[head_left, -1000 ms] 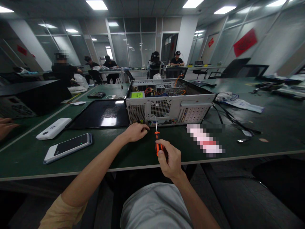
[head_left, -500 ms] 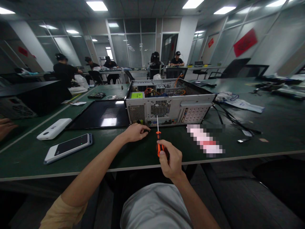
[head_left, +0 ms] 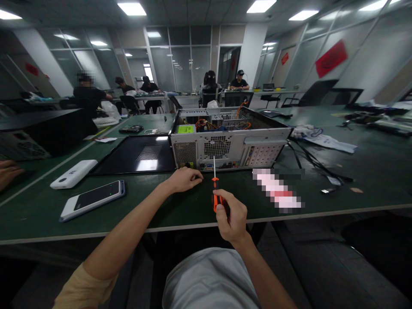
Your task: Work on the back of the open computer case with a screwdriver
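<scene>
- Right hand is above the front edge of the green counter, its wrist on the wearer's side of that edge; the left hand is farther in, just before the computer case.
- Between case and edge runs a strip of green surface, bordered on the right by a pixelated pink-and-red item; a black side panel sits just left of the case, black cables to its right.
- Right fingers grip an orange-and-black screwdriver, thumb on the handle, shaft pointing forward toward the lower part of the fan grille; contact cannot be told.
- Left palm faces down, fingers bent; whether they pinch anything cannot be told.
- Mid-counter, the case lies open-topped, rear face toward the wearer.
- Lime-green label inside the case: text too small to read. Dark mark on the white device and writing on the red poster: unreadable.
</scene>
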Demonstrator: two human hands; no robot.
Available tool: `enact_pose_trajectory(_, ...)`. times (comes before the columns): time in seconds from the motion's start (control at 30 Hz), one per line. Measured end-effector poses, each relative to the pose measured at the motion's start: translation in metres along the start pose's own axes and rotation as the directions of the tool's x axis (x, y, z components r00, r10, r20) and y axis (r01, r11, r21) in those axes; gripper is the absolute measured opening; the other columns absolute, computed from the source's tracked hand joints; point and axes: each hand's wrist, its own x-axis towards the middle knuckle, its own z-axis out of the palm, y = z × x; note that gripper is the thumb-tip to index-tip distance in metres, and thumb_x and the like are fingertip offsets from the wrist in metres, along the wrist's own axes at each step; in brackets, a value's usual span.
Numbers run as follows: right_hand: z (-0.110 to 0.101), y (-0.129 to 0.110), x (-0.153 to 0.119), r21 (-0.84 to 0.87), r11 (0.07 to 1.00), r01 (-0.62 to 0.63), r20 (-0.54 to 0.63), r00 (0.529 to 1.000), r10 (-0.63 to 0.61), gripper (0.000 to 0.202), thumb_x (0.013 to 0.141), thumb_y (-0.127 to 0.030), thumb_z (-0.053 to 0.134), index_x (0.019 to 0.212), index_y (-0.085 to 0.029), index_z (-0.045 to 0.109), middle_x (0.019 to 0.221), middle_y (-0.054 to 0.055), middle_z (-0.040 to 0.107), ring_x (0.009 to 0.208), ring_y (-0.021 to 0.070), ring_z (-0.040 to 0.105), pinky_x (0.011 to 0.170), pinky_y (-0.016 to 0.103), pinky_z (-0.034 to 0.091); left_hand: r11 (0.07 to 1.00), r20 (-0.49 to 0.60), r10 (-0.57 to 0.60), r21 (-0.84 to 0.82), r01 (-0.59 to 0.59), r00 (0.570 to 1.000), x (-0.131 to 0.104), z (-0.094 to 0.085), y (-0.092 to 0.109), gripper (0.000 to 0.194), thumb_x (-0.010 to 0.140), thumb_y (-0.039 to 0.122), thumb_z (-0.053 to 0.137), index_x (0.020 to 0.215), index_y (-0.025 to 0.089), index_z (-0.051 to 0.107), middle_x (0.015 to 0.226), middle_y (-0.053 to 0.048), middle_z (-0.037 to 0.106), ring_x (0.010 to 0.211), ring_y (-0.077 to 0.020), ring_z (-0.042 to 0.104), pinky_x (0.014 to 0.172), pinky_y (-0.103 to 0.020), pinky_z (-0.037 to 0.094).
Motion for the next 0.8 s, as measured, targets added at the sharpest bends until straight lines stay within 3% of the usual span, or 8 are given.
enact_pose_trajectory(0.07,0.000,-0.001,0.001,0.001,1.000,0.006,-0.009,1.000,-0.006,0.026,0.096,-0.021,0.045,0.116,-0.019,0.062,0.084,0.003,0.068,0.062,0.0151,0.061,0.062,0.029,0.052,0.998,-0.021,0.006,-0.066,-0.008,1.000,0.000,0.001,0.001,0.018,0.093,0.030,0.064,0.102,0.021,0.076,0.065,0.001,0.061,0.063,-0.0142,0.056,0.064,-0.026,0.038)
enact_pose_trajectory(0.17,0.000,-0.002,0.001,-0.008,1.000,0.004,-0.024,1.000,-0.004,0.027,0.095,-0.021,0.046,0.116,-0.019,0.062,0.081,0.002,0.067,0.062,0.0149,0.061,0.061,0.029,0.051,0.931,-0.044,-0.011,-0.366,-0.006,0.999,-0.001,0.003,0.003,0.018,0.095,0.033,0.061,0.099,0.018,0.070,0.062,0.003,0.058,0.054,-0.0104,0.052,0.056,-0.023,0.038)
enact_pose_trajectory(0.27,0.002,-0.001,0.001,-0.007,1.000,0.000,-0.038,0.999,-0.001,0.028,0.095,-0.019,0.050,0.119,-0.019,0.063,0.077,0.000,0.063,0.060,0.0137,0.057,0.059,0.028,0.049,0.691,-0.059,-0.045,-0.723,-0.011,0.997,0.000,0.000,0.006,0.028,0.092,0.044,0.063,0.099,0.017,0.062,0.074,0.001,0.067,0.045,-0.0074,0.053,0.043,-0.021,0.035)
enact_pose_trajectory(0.33,0.004,0.000,0.001,0.020,1.000,0.000,-0.032,0.999,0.000,0.030,0.094,-0.017,0.053,0.122,-0.020,0.064,0.078,0.000,0.062,0.059,0.0120,0.054,0.057,0.027,0.048,0.512,-0.101,-0.075,-0.858,-0.049,0.992,0.000,-0.005,0.007,0.037,0.084,0.048,0.072,0.099,0.017,0.059,0.086,-0.003,0.072,0.044,-0.0067,0.055,0.039,-0.020,0.035)
enact_pose_trajectory(0.43,0.007,0.001,0.000,0.062,0.998,0.000,-0.012,1.000,0.001,0.032,0.095,-0.014,0.055,0.125,-0.020,0.064,0.088,0.002,0.065,0.062,0.0106,0.054,0.057,0.024,0.048,0.333,-0.160,-0.164,-0.938,-0.098,0.973,-0.001,-0.013,0.006,0.045,0.072,0.045,0.084,0.097,0.016,0.060,0.094,-0.005,0.076,0.044,-0.0046,0.055,0.037,-0.017,0.034)
enact_pose_trajectory(0.53,0.008,0.002,-0.001,0.054,0.999,0.005,-0.006,1.000,-0.004,0.034,0.096,-0.013,0.055,0.127,-0.022,0.065,0.097,0.004,0.067,0.066,0.0103,0.058,0.057,0.023,0.049,0.194,-0.180,-0.199,-0.971,-0.141,0.963,-0.003,-0.018,0.004,0.045,0.064,0.040,0.089,0.092,0.016,0.063,0.086,-0.003,0.076,0.041,-0.0040,0.052,0.034,-0.016,0.030)
enact_pose_trajectory(0.67,0.010,0.003,-0.001,0.035,0.999,0.018,0.005,1.000,-0.018,0.037,0.096,-0.012,0.056,0.130,-0.023,0.066,0.102,0.006,0.068,0.069,0.0102,0.061,0.059,0.022,0.053,0.025,-0.177,-0.167,-0.984,-0.175,0.970,-0.004,-0.022,0.004,0.039,0.064,0.029,0.091,0.094,0.015,0.069,0.080,0.000,0.074,0.039,-0.0038,0.050,0.034,-0.016,0.031)
enact_pose_trajectory(0.8,0.011,0.004,-0.002,0.024,0.999,0.024,0.010,1.000,-0.025,0.038,0.097,-0.013,0.055,0.132,-0.024,0.066,0.106,0.007,0.068,0.070,0.0106,0.063,0.064,0.024,0.057,-0.079,-0.172,-0.191,-0.979,-0.190,0.966,-0.005,-0.028,0.004,0.032,0.066,0.020,0.089,0.094,0.015,0.073,0.081,-0.001,0.077,0.037,-0.0028,0.048,0.034,-0.016,0.031)
